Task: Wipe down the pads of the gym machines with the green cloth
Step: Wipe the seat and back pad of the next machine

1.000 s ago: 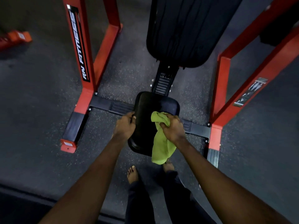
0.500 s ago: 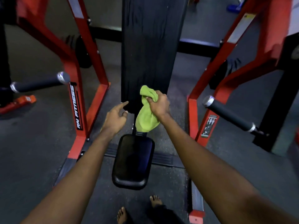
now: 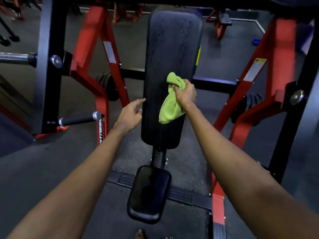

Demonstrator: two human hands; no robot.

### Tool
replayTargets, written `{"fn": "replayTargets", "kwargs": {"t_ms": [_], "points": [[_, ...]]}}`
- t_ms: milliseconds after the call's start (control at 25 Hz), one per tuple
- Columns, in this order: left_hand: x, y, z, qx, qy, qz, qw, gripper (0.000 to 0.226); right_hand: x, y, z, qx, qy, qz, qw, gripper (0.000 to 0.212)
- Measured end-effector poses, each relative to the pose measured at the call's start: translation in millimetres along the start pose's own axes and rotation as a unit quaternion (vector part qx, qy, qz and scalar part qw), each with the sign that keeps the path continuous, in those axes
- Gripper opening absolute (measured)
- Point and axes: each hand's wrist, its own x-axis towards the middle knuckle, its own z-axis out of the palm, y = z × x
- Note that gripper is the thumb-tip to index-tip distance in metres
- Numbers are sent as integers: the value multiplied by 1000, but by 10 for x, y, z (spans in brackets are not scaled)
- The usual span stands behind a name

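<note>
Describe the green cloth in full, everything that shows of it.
The green cloth is a lime-coloured rag, soft-looking, like microfibre. It is bunched, not spread: the right hand grips it round the middle, with a crumpled knob sticking out above the hand and a longer wrinkled tail hanging below. It sits in front of the right half of the long black back pad; whether it actually presses on the pad cannot be told.

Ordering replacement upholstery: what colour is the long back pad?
The back pad is black; head view.
</note>
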Motion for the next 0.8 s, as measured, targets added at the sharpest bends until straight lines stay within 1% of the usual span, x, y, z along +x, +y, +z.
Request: {"fn": "replayTargets", "kwargs": {"t_ms": [160, 400, 640, 800], "points": [[521, 103, -212, -4, 7, 61, 998, 56, 422, -372, -47, -16, 40, -15, 999, 39], [1475, 35, -535, -11, -4, 131, 991, 56, 868, -772, -70, -81, 102, -52, 990, 39], [2132, 21, -473, 17, -59, 159, 985, 60, 1171, -952, -217, -98, 148, -75, 981, 42], [2468, 90, -382, 68, -66, 175, 980, 64, 1608, -1084, -305, -134, 164, -100, 972, 42]]}}
